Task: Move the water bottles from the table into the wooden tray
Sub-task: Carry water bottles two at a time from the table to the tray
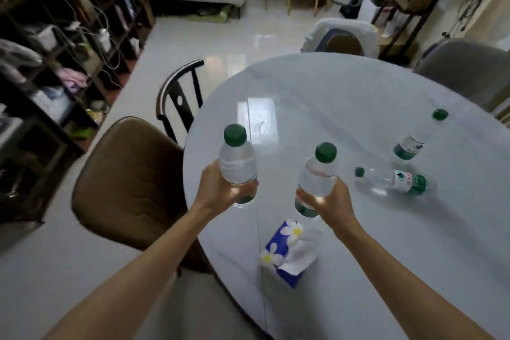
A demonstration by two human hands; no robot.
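Got a water bottle in each of my hands: left hand [220,188] wrapped around one bottle [238,163], right hand [329,201] gripping another [317,176], both held upright over the table [345,96]. Two more bottles, one standing [414,143] and one lying down [394,179], sit on the table to my right.

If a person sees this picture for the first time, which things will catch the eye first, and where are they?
First come the two clear plastic water bottles with green caps held upright above the near edge of the round pale grey table: one in the left hand, one in the right hand. Next, two more such bottles on the table at the right, one lying flat, one behind it. Near the front lies a blue tissue pack with white daisies.
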